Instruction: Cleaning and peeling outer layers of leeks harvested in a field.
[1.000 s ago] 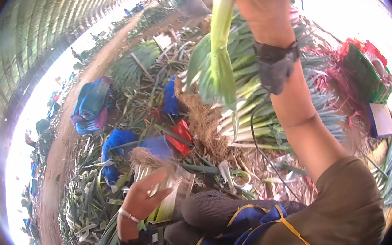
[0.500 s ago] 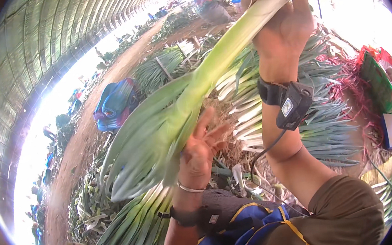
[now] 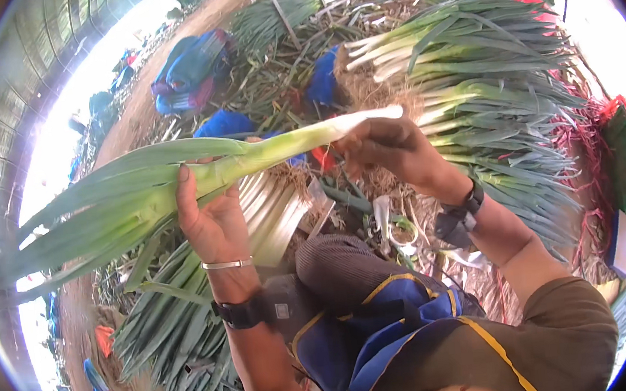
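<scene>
A long leek lies almost level in front of me. Its broad green leaves fan out to the left and its pale white end points right. My left hand grips it from below where the leaves meet the stem, with the thumb on the near side. At the white end my right hand has its fingers bent and drawn together against the underside; whether a root or a bit of peel is between them is hidden. Below the held leek, a pile of leeks rests to the left of my knees.
Stacked leeks with roots facing inward fill the right side. Blue bags lie at the back left. Red strings and a green crate are at the far right. Leaf scraps litter the ground.
The leek has swung from a steep slant to nearly level and come lower. My right hand has moved down from the top; my left hand, open before, now grips the stem.
</scene>
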The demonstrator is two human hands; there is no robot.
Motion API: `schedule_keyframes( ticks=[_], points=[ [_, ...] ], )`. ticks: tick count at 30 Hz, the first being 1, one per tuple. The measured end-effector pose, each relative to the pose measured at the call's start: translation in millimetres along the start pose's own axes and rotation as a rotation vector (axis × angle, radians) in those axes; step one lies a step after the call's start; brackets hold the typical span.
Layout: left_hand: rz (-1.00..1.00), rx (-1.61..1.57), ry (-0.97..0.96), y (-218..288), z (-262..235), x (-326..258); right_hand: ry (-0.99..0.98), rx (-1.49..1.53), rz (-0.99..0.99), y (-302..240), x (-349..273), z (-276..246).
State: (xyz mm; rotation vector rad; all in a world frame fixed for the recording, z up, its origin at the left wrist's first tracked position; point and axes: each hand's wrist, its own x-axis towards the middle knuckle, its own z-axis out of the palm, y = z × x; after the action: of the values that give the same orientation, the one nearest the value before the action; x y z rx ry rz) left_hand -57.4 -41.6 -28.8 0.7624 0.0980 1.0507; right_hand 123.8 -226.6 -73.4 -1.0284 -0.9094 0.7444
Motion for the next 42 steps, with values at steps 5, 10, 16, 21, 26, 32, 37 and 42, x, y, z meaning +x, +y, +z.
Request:
schedule_keyframes(
  ticks=[5,10,16,21,26,32,37,42],
  points=[
    [-0.127,0.113,0.008,-28.0,-29.6,-11.9,-0.142,-0.398,-0.294,26.5,39.8,34.0],
    [-0.199,0.139,0.025,-48.3,-42.4,-20.7,-0.348,0.060,0.135,76.6,50.4,46.7],
    [-0.205,0.273,0.070,-59.2,-68.6,-17.9,-0.212,-0.195,-0.236,118.3,20.9,51.4],
    [-0.198,0.328,0.166,-56.6,-80.9,-9.7,-0.217,0.126,0.016,104.0,-1.1,39.3],
    [-0.212,0.244,0.099,-42.1,-101.9,-3.7,-0.179,0.192,0.093,59.9,-22.6,-8.1],
    [-0.241,0.173,-0.052,-35.1,-112.0,-7.2,0.098,0.332,-0.245,-9.5,11.8,-82.9],
    [-0.244,0.032,-0.420,-31.9,-107.0,-11.4,-0.059,-0.460,0.081,62.1,12.1,-60.8],
    [-0.335,-0.052,-0.612,-21.2,-81.6,-17.4,-0.302,-0.808,-0.352,130.0,-10.8,-16.6]
  ],
)
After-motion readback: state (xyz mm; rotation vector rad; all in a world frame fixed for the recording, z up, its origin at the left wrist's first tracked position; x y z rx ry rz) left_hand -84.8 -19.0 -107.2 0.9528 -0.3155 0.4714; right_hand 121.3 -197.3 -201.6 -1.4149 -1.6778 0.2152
